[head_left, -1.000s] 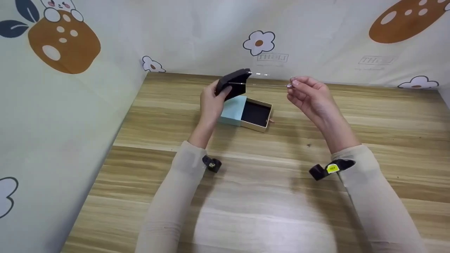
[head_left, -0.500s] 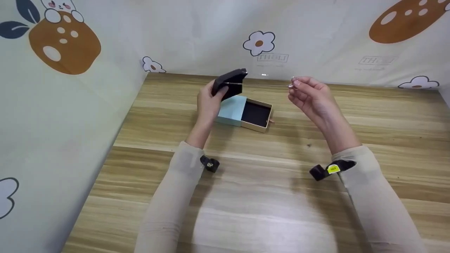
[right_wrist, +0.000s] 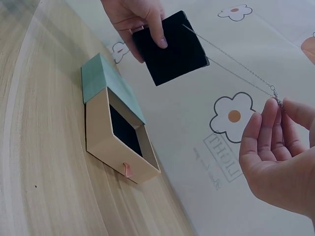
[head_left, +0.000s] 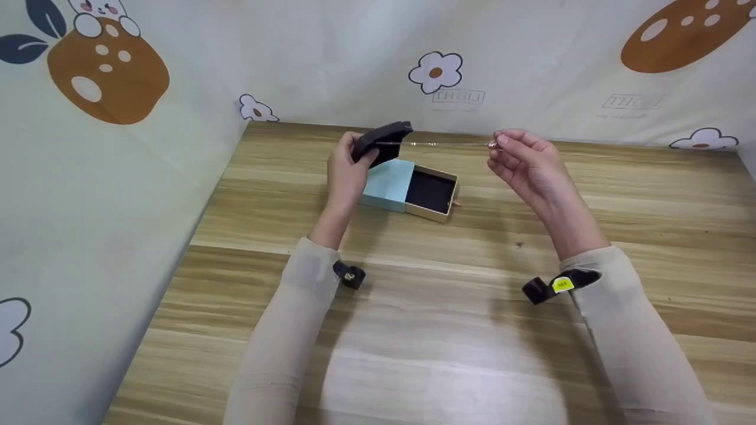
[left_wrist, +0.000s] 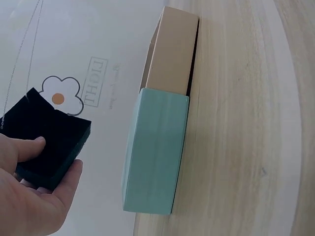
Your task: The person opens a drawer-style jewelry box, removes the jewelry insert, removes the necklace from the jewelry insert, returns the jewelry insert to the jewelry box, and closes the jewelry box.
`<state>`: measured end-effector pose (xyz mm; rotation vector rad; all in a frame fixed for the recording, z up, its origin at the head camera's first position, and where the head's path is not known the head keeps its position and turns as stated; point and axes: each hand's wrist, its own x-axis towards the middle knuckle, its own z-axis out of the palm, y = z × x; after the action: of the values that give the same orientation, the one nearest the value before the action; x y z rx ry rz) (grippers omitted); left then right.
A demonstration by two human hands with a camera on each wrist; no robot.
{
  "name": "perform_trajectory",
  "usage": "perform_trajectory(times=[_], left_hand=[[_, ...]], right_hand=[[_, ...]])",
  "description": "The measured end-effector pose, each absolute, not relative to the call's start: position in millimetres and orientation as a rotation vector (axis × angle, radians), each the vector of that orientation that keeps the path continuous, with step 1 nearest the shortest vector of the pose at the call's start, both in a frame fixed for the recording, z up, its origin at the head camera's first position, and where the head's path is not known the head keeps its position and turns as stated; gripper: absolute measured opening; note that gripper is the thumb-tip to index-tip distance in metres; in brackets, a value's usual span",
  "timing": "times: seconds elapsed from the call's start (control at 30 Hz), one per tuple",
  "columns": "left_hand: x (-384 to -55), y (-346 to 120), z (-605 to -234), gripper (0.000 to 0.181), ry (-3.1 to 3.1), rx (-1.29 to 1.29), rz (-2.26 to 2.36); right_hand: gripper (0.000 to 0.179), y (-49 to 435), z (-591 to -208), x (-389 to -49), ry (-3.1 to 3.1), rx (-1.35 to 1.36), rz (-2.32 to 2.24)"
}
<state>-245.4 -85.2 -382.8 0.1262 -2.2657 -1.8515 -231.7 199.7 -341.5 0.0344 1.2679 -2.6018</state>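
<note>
Above the table (head_left: 449,265), thin chain (head_left: 432,144) stretched straight, left to right

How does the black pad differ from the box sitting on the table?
The black pad is held up at a tilt in the left hand, while the box rests flat on the table. The pad is a thin slab; the box is deeper and looks larger. The pad is plain black, whereas the box has a mint sleeve and a beige drawer. Both show black: the drawer is black inside.
</note>
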Motion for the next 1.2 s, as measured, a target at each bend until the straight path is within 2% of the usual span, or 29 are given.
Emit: perform_trajectory(times=[1.2], left_hand=[[-247, -103, -387, 0.019, -2.201, 0.077, -1.769]], right_hand=[[0.005, 208, -339, -229, 1.247, 0.05, -2.611]])
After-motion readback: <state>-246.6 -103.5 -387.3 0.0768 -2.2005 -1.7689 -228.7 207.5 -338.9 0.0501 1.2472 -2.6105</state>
